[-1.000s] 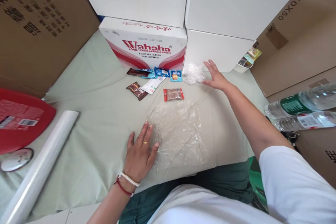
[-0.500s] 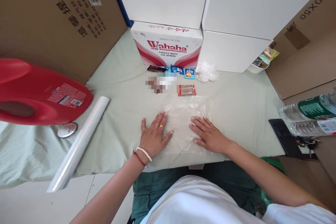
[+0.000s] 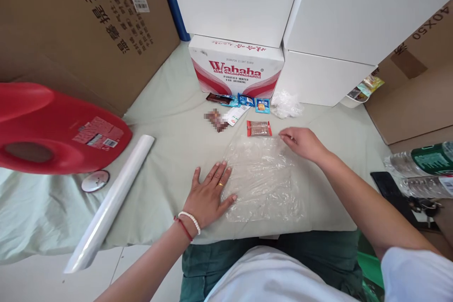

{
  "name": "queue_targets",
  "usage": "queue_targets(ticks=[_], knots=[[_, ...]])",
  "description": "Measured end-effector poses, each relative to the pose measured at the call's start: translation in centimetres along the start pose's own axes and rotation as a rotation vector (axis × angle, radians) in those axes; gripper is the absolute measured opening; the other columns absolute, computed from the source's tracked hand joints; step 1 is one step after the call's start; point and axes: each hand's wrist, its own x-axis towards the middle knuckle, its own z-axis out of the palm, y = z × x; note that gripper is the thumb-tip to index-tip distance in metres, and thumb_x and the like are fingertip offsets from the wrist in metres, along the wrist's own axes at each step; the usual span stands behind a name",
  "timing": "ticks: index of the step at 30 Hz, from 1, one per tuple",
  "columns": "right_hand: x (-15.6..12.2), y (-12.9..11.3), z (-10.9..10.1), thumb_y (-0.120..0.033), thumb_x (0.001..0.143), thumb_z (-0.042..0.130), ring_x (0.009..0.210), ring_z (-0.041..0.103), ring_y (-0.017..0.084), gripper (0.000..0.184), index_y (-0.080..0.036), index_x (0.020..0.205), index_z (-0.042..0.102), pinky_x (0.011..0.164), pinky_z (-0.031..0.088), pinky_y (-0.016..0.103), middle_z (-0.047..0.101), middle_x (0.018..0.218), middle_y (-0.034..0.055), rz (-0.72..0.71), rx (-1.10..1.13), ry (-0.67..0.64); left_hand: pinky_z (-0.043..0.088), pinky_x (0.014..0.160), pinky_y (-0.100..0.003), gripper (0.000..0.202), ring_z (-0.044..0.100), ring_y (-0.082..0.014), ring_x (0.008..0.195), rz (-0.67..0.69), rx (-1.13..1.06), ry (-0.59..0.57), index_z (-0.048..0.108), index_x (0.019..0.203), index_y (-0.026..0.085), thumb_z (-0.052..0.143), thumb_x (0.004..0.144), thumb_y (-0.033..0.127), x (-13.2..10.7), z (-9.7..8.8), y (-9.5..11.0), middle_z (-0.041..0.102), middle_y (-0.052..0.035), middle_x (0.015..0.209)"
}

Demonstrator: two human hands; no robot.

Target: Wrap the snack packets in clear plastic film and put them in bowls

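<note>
A clear, wrinkled plastic film lies spread on the cloth-covered table in front of me. My left hand rests flat with fingers spread, its fingertips on the film's left edge. At the film's far right corner, the fingers of my right hand are pinched together on the edge. Just left of those fingertips, beyond the film, is a flat snack packet with red ends and a clear middle showing something brown.
Against the Wahaha carton lie several small snack packets and crumpled clear plastic. On the left are a plastic film roll, a round tin and a red jug. Bottles and a phone are at right.
My right hand has lifted off the film's right side and moved away from me to its far right corner, fingers closing. The left hand stays flat. The film's right side looks more spread out.
</note>
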Motion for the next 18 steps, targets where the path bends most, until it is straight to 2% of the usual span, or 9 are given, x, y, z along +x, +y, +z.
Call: queue_targets(ticks=[4, 6, 8, 10, 12, 15, 16, 18], knots=[[9.4, -1.7, -0.4, -0.016, 0.094, 0.05, 0.103, 0.071, 0.031, 0.033, -0.022, 0.11, 0.078, 0.08, 0.052, 0.036, 0.078, 0.114, 0.0111, 0.111, -0.214, -0.036, -0.001, 0.129, -0.064, 0.078, 0.041, -0.0338, 0.154, 0.017, 0.009, 0.023, 0.024, 0.168, 0.021, 0.041, 0.103, 0.061, 0.1, -0.1, -0.1, 0.036, -0.015, 0.169], [13.3, -2.3, 0.4, -0.012, 0.09, 0.054, 0.104, 0.069, 0.034, 0.034, -0.02, 0.114, 0.077, 0.081, 0.052, 0.039, 0.077, 0.116, 0.0154, 0.116, -0.272, -0.067, -0.001, 0.129, -0.064, 0.077, 0.041, -0.0338, 0.153, 0.021, 0.011, 0.022, 0.025, 0.168, 0.02, 0.041, 0.103, 0.06, 0.1, -0.2, -0.1, 0.036, -0.0151, 0.169], [16.2, -2.8, 1.6, -0.01, 0.09, 0.054, 0.113, 0.066, 0.035, 0.04, -0.017, 0.124, 0.073, 0.088, 0.052, 0.041, 0.074, 0.122, 0.0179, 0.082, -0.288, -0.062, -0.001, 0.129, -0.064, 0.077, 0.041, -0.0338, 0.153, 0.021, 0.014, 0.015, 0.027, 0.167, 0.02, 0.041, 0.103, 0.06, 0.1, -0.2, -0.1, 0.037, -0.015, 0.169], [18.4, -3.3, 3.0, -0.006, 0.089, 0.052, 0.126, 0.059, 0.035, 0.053, -0.014, 0.14, 0.064, 0.101, 0.05, 0.042, 0.067, 0.137, 0.019, 0.025, -0.271, -0.018, -0.003, 0.129, -0.063, 0.077, 0.041, -0.0333, 0.153, 0.024, 0.02, 0.01, 0.029, 0.167, 0.02, 0.042, 0.103, 0.06, 0.1, -0.2, -0.2, 0.037, -0.0147, 0.169], [20.0, -3.7, 4.4, -0.004, 0.088, 0.05, 0.136, 0.053, 0.033, 0.066, -0.01, 0.154, 0.049, 0.111, 0.045, 0.041, 0.054, 0.154, 0.0197, -0.012, -0.229, 0.009, -0.005, 0.129, -0.062, 0.077, 0.041, -0.0327, 0.154, 0.031, 0.028, 0.01, 0.03, 0.166, 0.018, 0.043, 0.103, 0.06, 0.1, -0.3, -0.2, 0.036, -0.0145, 0.169], [21.5, -3.9, 5.9, -0.004, 0.086, 0.051, 0.137, 0.055, 0.032, 0.08, -0.009, 0.164, 0.033, 0.112, 0.046, 0.041, 0.041, 0.164, 0.0217, 0.025, -0.143, -0.009, -0.005, 0.129, -0.061, 0.077, 0.041, -0.0328, 0.154, 0.041, 0.031, 0.015, 0.031, 0.165, 0.017, 0.045, 0.102, 0.059, 0.1, -0.5, -0.3, 0.037, -0.0146, 0.169], [21.8, -3.9, 6.1, -0.007, 0.087, 0.053, 0.134, 0.058, 0.033, 0.079, -0.01, 0.164, 0.033, 0.109, 0.048, 0.042, 0.043, 0.162, 0.023, 0.06, -0.129, -0.023, -0.004, 0.13, -0.06, 0.076, 0.041, -0.033, 0.153, 0.042, 0.028, 0.015, 0.032, 0.165, 0.018, 0.045, 0.102, 0.059, 0.2, -0.6, -0.3, 0.038, -0.0146, 0.169], [22.2, -3.7, 6.0, -0.015, 0.088, 0.059, 0.127, 0.062, 0.034, 0.071, -0.01, 0.157, 0.043, 0.104, 0.051, 0.042, 0.053, 0.151, 0.0245, 0.121, -0.124, -0.068, -0.003, 0.13, -0.06, 0.076, 0.042, -0.0334, 0.153, 0.043, 0.019, 0.014, 0.034, 0.165, 0.018, 0.046, 0.102, 0.058, 0.2, -0.7, -0.3, 0.038, -0.0147, 0.168]])
